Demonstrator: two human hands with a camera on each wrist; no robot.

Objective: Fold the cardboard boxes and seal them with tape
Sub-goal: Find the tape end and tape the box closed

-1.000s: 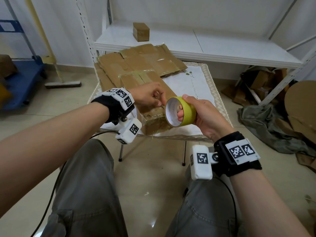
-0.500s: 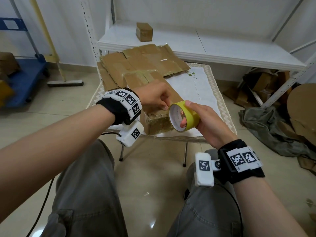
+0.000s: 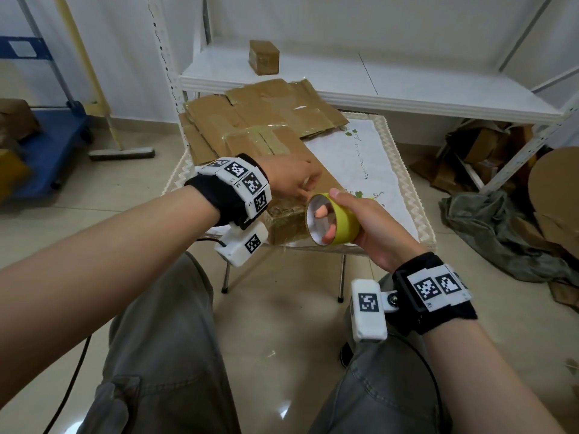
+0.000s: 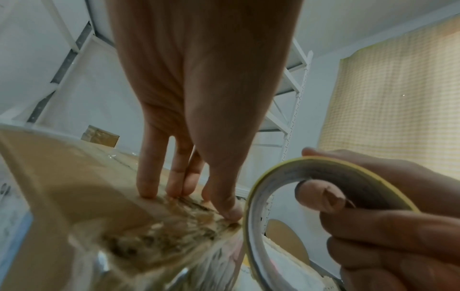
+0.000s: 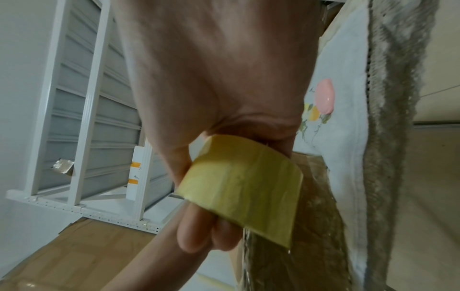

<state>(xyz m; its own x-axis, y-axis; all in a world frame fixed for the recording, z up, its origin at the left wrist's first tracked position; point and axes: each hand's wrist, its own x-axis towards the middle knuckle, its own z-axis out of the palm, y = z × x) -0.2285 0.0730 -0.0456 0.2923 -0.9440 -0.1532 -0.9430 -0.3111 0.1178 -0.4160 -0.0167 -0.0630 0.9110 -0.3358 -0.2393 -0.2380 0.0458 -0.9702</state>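
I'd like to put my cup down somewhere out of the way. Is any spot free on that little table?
The white tablecloth is bare on its right half, between the brown cardboard box and the scalloped right edge. The left half and back are crowded with flattened cardboard sheets. The front edge is busy: the left hand presses the box, the right hand holds the yellow tape roll.

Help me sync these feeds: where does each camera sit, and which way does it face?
Head: worn on the head, looking forward and down at the table; both forearms and knees show.
Left wrist: looks along the left hand at fingers pressing the cardboard box.
Right wrist: looks along the right hand gripping the tape roll.
All three views share the tape roll; head and left wrist also share the box.
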